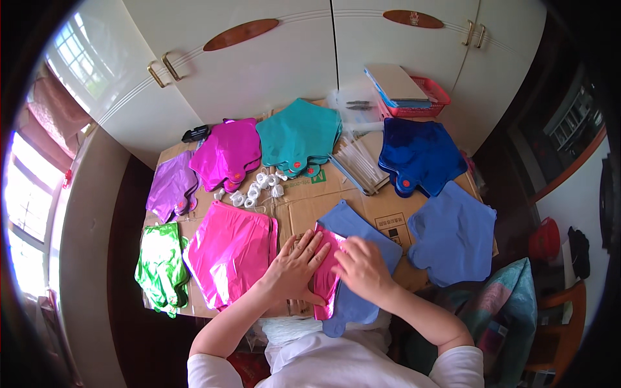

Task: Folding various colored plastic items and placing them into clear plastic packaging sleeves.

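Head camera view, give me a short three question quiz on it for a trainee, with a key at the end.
1. True or false: both hands rest on the folded pink foil balloon that lies on a light blue balloon.
2. Which pile lies at the cardboard's near left corner? A) green balloons B) teal balloons C) dark blue balloons
3. Fill in: the small white plastic pieces lie just in front of the ___ balloon pile.

Key
1. True: the left hand and the right hand both lie flat on it.
2. A, the green balloons.
3. Teal: the teal balloons.
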### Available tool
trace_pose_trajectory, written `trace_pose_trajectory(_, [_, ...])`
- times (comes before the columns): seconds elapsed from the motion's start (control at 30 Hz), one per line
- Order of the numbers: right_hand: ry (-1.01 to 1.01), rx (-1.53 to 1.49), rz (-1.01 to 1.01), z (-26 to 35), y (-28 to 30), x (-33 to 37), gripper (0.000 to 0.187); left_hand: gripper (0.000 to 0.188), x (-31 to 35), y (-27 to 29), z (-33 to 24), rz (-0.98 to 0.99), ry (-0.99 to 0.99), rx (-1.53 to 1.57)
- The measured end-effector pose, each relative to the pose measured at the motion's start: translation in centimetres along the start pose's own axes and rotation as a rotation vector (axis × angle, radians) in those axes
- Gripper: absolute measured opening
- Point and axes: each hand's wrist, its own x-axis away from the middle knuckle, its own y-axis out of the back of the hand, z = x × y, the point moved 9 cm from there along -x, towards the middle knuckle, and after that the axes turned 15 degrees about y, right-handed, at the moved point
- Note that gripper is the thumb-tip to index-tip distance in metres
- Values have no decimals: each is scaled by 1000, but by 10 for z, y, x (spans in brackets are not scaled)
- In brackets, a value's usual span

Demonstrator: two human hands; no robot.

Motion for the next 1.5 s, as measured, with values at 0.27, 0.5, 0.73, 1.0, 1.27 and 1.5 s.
trace_pose_trajectory(0.27, [5, -14, 124, 18, -11, 19, 52, 121, -7, 0, 6, 7, -12, -1])
trace_pose_trajectory(0.5, [-9, -23, 124, 15, -16, 22, 57, 97, -41, -3, 30, -58, 10, -62])
trace_pose_trajectory(0.73, [-16, -47, 112, 15, -17, 24, 57, 73, -60, -6, 70, -113, 481, 436])
trace_pose_trajectory(1.0, [-11, -49, 114, 17, -15, 24, 57, 23, -72, -18, 84, 2, 555, 567])
trace_pose_trajectory(1.27, [10, -60, 111, 13, -17, 19, 56, 27, -71, -10, 88, -79, 619, 553])
trace_pose_trajectory(1.5, [126, -113, 88, -13, -30, -11, 54, 23, -71, 4, 114, -205, 715, 456])
